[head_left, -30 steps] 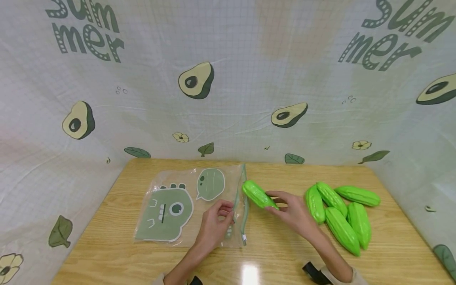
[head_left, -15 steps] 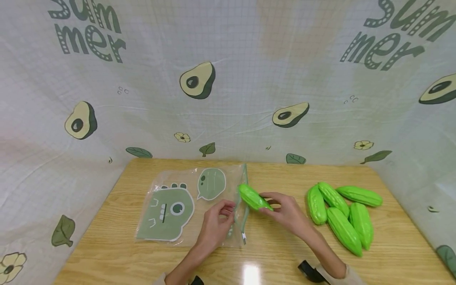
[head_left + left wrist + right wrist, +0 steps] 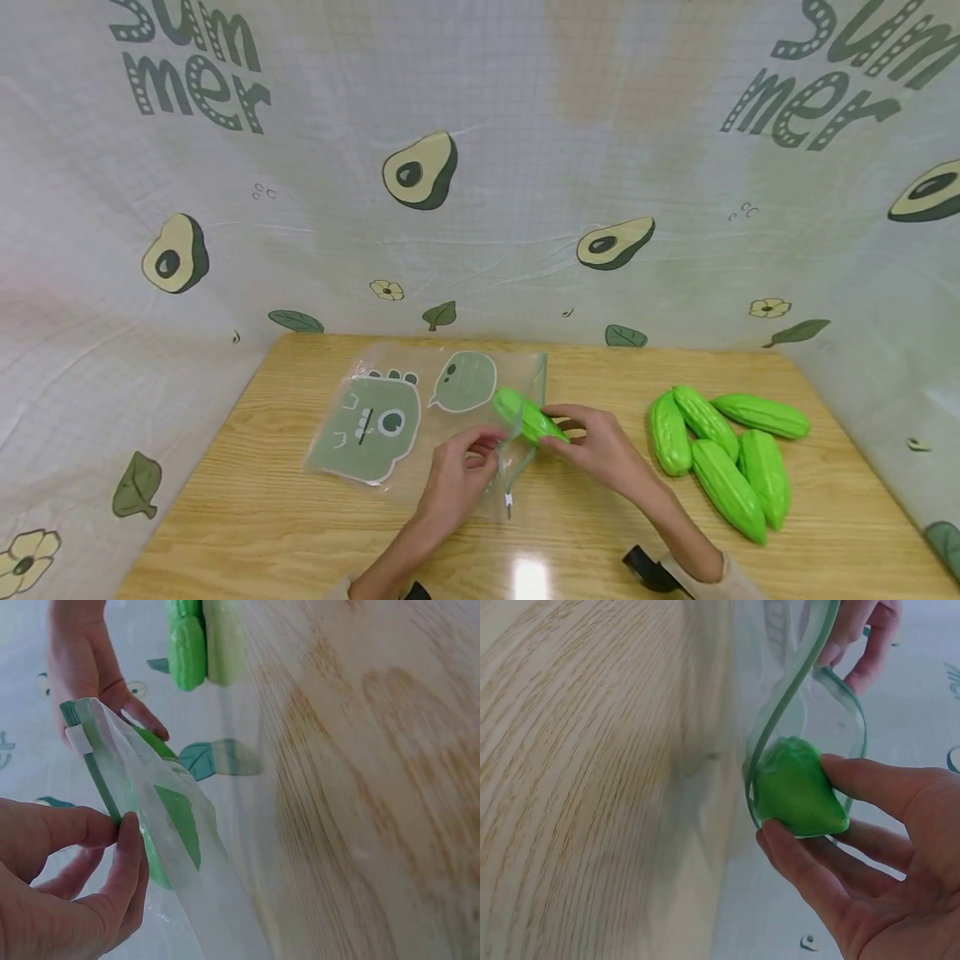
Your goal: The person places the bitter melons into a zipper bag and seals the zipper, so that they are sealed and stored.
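My left hand (image 3: 459, 471) pinches the green-edged mouth of a clear zip bag (image 3: 214, 892) between thumb and finger. A white slider (image 3: 78, 739) sits on the bag's zip strip. My right hand (image 3: 600, 446) grips a bright green bitter melon (image 3: 795, 787) by its near end, thumb on one side and fingers on the other. The melon's far end lies inside the open bag mouth, showing through the plastic in the head view. On the bag's front are a green one-eyed monster print (image 3: 371, 429) and a speech bubble print (image 3: 465, 382).
Several more green bitter melons (image 3: 727, 487) lie in a cluster on the wooden table (image 3: 247, 467), right of my right hand. A white cloth (image 3: 517, 183) printed with avocados hangs behind the table and along its sides.
My right hand has moved the bitter melon leftward, from outside the bag into its mouth. The bag's mouth has opened wider and its body has shifted and tilted slightly to the right.
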### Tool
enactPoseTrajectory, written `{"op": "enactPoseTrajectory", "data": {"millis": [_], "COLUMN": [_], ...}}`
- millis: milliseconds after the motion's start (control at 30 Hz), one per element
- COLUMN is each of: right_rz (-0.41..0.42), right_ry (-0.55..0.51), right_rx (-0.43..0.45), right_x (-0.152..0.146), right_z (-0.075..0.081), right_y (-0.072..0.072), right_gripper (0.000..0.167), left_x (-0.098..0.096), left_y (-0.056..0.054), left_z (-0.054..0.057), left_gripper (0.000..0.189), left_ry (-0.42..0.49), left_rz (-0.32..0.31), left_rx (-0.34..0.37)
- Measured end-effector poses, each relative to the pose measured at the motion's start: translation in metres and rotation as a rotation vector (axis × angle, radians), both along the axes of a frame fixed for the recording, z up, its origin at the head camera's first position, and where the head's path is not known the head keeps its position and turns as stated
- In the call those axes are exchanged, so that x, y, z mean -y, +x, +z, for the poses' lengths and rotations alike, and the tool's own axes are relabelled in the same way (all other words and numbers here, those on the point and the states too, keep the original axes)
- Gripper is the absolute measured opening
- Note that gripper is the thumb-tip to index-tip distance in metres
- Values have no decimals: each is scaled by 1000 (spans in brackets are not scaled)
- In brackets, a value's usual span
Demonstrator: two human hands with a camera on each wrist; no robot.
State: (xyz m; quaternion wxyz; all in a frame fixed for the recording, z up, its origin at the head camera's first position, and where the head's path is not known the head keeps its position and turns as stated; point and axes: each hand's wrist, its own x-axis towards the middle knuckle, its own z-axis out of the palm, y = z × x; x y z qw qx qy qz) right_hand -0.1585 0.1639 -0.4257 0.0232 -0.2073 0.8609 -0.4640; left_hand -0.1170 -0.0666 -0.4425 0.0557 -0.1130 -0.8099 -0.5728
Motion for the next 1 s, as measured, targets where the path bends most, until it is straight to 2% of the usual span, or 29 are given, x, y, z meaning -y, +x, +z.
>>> {"op": "enactPoseTrajectory", "data": {"millis": [167, 433, 700, 833, 1000], "right_rz": [13, 39, 76, 77, 74], "right_ry": [-1, -1, -26, -23, -11], "right_rx": [-2, -14, -24, -24, -28], "right_x": [4, 10, 17, 19, 21], "right_z": [-1, -2, -5, -7, -10], "right_y": [-2, -8, -12, -15, -19], "right_gripper": [40, 38, 38, 37, 37], "left_x": [0, 0, 0, 0, -2], "left_y": [-1, 0, 0, 0, 0], "left_z": [-1, 0, 1, 2, 2], "left_gripper": [21, 15, 16, 16, 17], "left_ry": [20, 46, 57, 59, 65], "left_rz": [12, 35, 47, 48, 52], "left_rx": [-27, -29, -6, -17, 4]}}
